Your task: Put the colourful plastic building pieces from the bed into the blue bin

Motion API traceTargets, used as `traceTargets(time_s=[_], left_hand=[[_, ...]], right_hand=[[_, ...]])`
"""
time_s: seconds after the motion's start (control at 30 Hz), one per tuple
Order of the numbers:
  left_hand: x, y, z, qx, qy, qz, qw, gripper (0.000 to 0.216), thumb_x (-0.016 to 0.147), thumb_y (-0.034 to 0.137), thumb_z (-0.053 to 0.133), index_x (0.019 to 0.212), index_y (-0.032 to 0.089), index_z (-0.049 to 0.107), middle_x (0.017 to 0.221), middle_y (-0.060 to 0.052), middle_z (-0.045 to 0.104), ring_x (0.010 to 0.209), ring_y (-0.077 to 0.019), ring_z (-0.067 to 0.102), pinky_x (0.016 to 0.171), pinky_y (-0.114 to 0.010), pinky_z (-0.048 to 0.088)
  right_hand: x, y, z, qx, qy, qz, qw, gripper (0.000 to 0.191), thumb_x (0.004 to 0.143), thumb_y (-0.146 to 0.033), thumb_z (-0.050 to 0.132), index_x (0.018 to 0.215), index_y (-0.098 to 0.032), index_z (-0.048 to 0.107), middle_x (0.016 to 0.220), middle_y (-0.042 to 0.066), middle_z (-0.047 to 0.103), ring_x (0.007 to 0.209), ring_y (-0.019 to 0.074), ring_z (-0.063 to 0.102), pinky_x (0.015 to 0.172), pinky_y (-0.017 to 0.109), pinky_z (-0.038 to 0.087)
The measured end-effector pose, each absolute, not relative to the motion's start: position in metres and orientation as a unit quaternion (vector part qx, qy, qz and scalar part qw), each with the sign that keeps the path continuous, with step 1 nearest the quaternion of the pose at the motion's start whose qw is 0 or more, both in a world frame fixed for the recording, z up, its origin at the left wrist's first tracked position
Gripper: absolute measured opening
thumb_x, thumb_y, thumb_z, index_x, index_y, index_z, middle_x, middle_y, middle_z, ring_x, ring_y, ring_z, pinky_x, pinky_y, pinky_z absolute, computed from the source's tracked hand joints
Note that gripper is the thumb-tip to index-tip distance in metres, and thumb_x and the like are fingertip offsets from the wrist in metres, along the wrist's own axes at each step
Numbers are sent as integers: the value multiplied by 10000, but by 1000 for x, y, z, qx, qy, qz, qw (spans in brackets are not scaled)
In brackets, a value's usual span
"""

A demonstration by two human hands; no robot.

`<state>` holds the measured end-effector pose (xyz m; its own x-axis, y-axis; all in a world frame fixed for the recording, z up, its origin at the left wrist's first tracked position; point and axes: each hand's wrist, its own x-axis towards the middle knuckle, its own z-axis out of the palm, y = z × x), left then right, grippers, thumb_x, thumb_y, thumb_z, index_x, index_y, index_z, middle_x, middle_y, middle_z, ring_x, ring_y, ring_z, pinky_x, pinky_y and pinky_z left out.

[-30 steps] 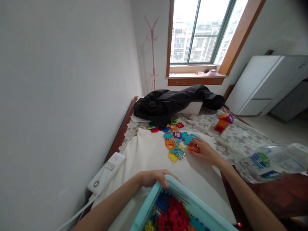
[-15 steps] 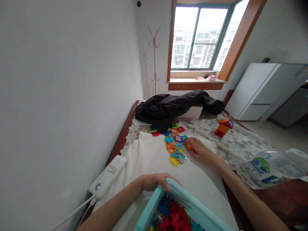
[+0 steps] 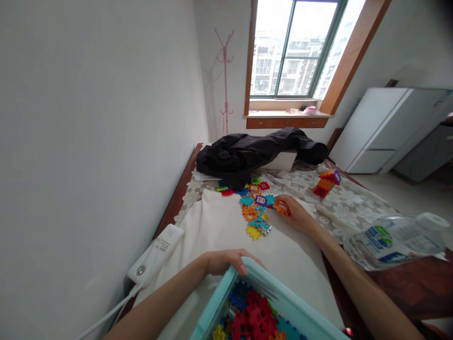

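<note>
My left hand (image 3: 228, 261) is closed over the far corner of a light blue plastic bin (image 3: 288, 293) at the bottom of the view. Interlocking plastic blocks (image 3: 256, 317) in red, blue, yellow and other colours fill it. Farther off, my right hand (image 3: 297, 215) holds an orange interlocking block (image 3: 282, 207) just above the white cloth (image 3: 219, 222); its fingertips are partly hidden. Left of that hand lies a loose pile of blocks, with a purple window piece (image 3: 261, 200), an orange piece (image 3: 249, 213) and a yellow piece (image 3: 253, 232).
A small built block house (image 3: 326, 183) stands on the lace tablecloth at right. The large clear bottle (image 3: 396, 241) is beside my right forearm. A white power strip (image 3: 155, 255) lies along the left wall. Dark clothing (image 3: 244, 156) covers the table's far end.
My right hand has shifted slightly right, and the orange block shows more clearly in its fingers. My left hand keeps its hold on the bin. The view has tilted a little downward.
</note>
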<state>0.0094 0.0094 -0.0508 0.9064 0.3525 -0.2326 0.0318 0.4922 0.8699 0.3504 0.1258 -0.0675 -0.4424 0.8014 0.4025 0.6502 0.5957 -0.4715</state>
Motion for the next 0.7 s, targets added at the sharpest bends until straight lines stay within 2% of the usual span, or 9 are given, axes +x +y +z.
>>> traceTargets(time_s=[0.1,0.2,0.3,0.4,0.57,0.7], left_hand=[[9,10,-52,502,189,95,839,511,587,354,694,1018,135,861,855,-47,795,812,-235,673,775,-316,523],[8,10,-54,504,184,92,839,591,612,345,683,1133,119,846,837,-53,789,817,-245,689,807,-338,535],[7,10,-56,498,184,90,842,651,621,335,684,1218,115,823,910,-64,806,866,-253,704,848,-347,542],[7,10,-56,498,177,94,844,620,626,328,687,1188,106,829,983,-79,812,908,-258,702,853,-347,540],[7,11,-53,488,176,93,850,619,619,330,720,1178,89,833,1036,-97,807,898,-250,694,824,-337,536],[8,12,-49,490,173,93,849,626,627,333,721,1197,95,826,1051,-92,804,905,-250,690,824,-331,531]], right_hand=[[362,133,-68,-491,-782,128,360,376,1046,-477,581,1350,-255,575,1293,138,707,1203,338,690,1105,539,550],[371,140,-74,-511,-765,126,371,391,1021,-520,583,1295,-242,580,1228,141,714,1138,344,694,1059,561,564],[374,143,-82,-501,-790,129,329,388,995,-507,605,1265,-229,592,1200,150,719,1110,349,684,1025,550,566],[372,141,-85,-485,-813,122,298,420,952,-493,664,1259,-216,593,1230,158,710,1127,358,673,1030,541,551],[370,140,-86,-473,-816,137,303,365,942,-393,641,1252,-214,570,1212,143,712,1110,329,685,1014,501,552],[369,138,-83,-477,-816,127,299,420,873,-324,664,1268,-220,566,1211,130,709,1092,321,684,1005,483,557]])
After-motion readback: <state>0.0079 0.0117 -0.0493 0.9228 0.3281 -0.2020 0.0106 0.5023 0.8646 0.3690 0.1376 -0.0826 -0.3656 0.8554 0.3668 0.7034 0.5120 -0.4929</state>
